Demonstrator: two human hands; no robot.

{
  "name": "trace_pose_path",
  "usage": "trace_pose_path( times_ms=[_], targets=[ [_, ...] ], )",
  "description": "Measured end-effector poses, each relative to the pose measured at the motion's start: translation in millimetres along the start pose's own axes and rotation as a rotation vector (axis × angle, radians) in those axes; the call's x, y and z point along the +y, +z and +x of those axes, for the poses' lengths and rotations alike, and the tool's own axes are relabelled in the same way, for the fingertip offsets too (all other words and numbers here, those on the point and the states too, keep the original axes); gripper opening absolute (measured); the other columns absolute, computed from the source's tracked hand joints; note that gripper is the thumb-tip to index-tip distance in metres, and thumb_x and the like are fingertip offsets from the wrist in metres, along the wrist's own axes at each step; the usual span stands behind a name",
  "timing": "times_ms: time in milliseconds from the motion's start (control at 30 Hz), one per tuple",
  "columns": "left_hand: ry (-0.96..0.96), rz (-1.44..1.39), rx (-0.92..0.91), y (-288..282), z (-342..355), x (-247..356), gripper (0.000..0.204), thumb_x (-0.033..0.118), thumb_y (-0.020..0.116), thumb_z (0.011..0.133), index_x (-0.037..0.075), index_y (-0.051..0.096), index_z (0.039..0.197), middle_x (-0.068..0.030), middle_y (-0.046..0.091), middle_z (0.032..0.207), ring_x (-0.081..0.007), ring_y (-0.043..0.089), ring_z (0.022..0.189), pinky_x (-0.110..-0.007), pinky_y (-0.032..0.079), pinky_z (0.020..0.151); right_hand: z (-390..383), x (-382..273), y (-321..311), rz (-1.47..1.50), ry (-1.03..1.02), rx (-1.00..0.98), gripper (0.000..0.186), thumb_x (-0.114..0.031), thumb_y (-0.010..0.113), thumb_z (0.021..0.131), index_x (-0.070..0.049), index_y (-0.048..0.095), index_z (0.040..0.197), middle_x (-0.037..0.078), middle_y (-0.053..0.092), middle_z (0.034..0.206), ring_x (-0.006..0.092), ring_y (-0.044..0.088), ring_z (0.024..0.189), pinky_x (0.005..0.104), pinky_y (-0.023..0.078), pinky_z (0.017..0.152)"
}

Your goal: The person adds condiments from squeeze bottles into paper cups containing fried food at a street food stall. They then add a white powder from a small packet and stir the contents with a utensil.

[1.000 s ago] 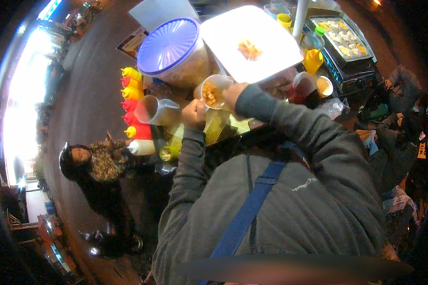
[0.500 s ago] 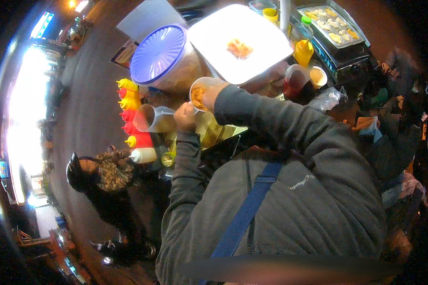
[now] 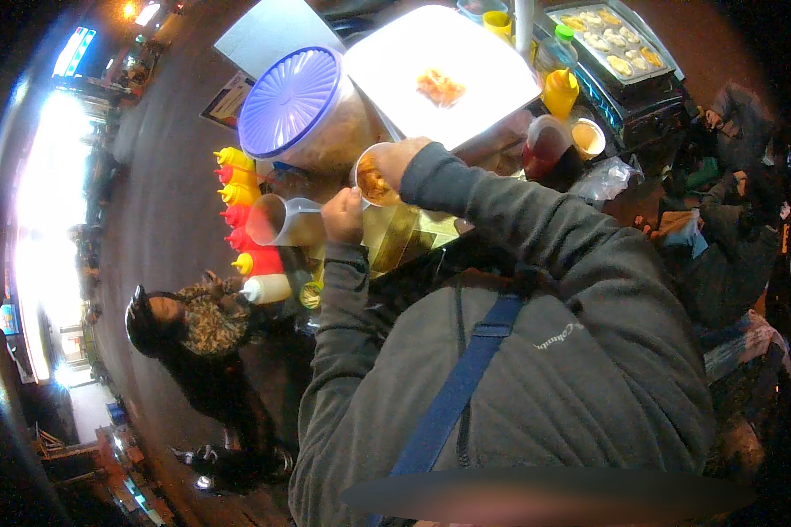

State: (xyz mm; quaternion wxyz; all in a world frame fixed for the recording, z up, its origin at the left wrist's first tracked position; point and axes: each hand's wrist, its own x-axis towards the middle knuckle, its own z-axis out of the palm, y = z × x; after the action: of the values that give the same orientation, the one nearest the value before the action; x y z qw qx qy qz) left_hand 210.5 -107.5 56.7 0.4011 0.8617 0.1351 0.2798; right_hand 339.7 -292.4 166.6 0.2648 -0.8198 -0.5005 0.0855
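Observation:
A round pale cup (image 3: 378, 186) with orange-brown food in it stands over the table between my hands. My left hand (image 3: 343, 216) is closed, its thumb and finger pinching the cup's near left rim. On the opposite side, my right hand (image 3: 401, 163) is at the cup's rim, bent over its opening; its fingertips are hidden. Just left of my left hand, a clear plastic pitcher (image 3: 272, 221) has its handle toward that hand. Behind the cup is a big clear tub (image 3: 351, 132) with a purple lid (image 3: 292, 101).
A white tray (image 3: 378, 57) bears a small orange heap of food. Several red and yellow squeeze bottles (image 3: 239, 195) line the left edge, with a white one (image 3: 266, 289) nearest. A griddle with food (image 3: 602, 39) is far right. One person (image 3: 211, 325) stands at the left.
My right hand has shifted slightly up, and the cup has moved a little to the right. My left hand stays at the cup's rim. The person at the left has moved slightly.

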Motion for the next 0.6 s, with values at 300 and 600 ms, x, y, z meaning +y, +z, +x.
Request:
trace_pose_path(
  times_ms=[300,600],
  targets=[
    [0.014,-0.026,0.036,4.6,-2.3,8.0,0.04,0.026,0.056,0.096,-0.001,0.049,0.068,-0.0163,0.043,0.06,-0.0233,0.041,0.054,-0.04,0.036,0.054,-12.4,-1.8,10.4,-0.052,-0.167,0.114,0.014,-0.013,0.064,0.081,-0.005,0.073,0.089,0.017,0.071,0.082,0.0323,0.072,0.081,0.0453,0.058,0.072],
    [-0.004,0.012,0.053,3.4,-7.8,1.1,0.041,0.026,0.055,0.097,-0.001,0.049,0.067,-0.0173,0.044,0.06,-0.0243,0.041,0.053,-0.041,0.036,0.053,-7.8,22.0,15.8,-0.249,-0.021,-0.182,0.019,-0.014,0.058,0.087,-0.005,0.073,0.094,0.016,0.073,0.085,0.0334,0.073,0.081,0.0456,0.059,0.072]
  ],
)
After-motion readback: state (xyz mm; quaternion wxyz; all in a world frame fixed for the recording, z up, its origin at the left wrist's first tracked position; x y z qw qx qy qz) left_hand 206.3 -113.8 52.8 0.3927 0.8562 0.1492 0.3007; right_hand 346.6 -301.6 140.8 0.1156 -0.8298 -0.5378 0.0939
